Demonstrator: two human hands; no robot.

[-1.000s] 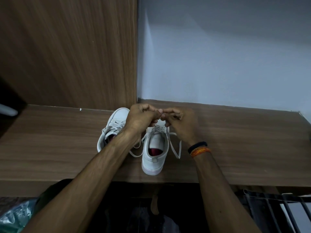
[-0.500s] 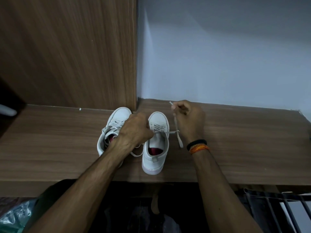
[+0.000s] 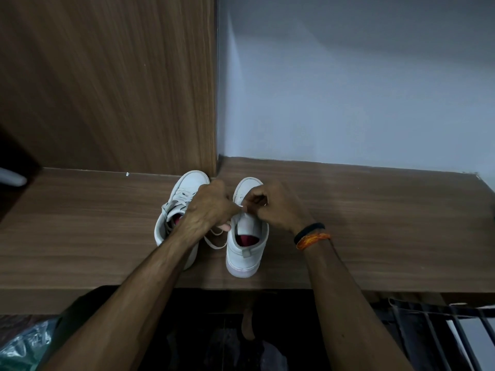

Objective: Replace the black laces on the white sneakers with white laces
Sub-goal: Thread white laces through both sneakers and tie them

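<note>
Both hands meet over the right shoe [image 3: 245,245] on the desk [image 3: 375,223]. The left hand [image 3: 211,207] is curled and the right hand [image 3: 276,207] is curled too, and their fingertips [image 3: 247,206] come together above the shoe's tongue, pinching a bit of white lace [image 3: 214,238]. Most of the lace there is hidden by the fingers. A loose loop of that lace hangs down onto the desk between the two shoes. The left shoe [image 3: 176,210] stands just beside the right one, with white lace across its front. Both shoes point toward the wall [image 3: 348,89], heels toward the person. The right wrist wears a black band [image 3: 309,231] and an orange band [image 3: 313,240].
</note>
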